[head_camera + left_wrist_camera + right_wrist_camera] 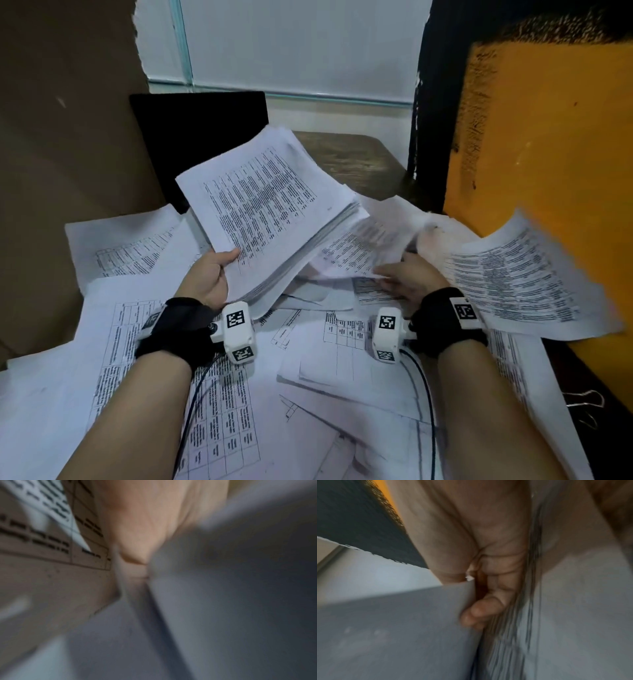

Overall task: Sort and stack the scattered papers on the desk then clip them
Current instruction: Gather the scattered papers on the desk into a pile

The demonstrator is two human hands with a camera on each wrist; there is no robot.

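My left hand [212, 274] grips a thick stack of printed papers [270, 205] by its near corner, thumb on top, and holds it tilted above the desk. The left wrist view shows only my blurred palm [145, 520] against the underside of the stack [231, 601]. My right hand [411, 277], just right of the stack, pinches a motion-blurred loose sheet [370, 240]. In the right wrist view my fingers [481, 609] curl against the edge of that sheet [393, 628]. Several printed sheets [154, 359] lie scattered over the desk. Wire binder clips [582, 401] lie at the desk's right edge.
A curled printed sheet [513, 274] leans against the orange panel [548, 137] on the right. A black flat object [198, 137] stands at the back left beside a brown board [68, 137]. Bare wooden desk [349, 161] shows behind the stack. Cables [424, 394] run from the wrist cameras.
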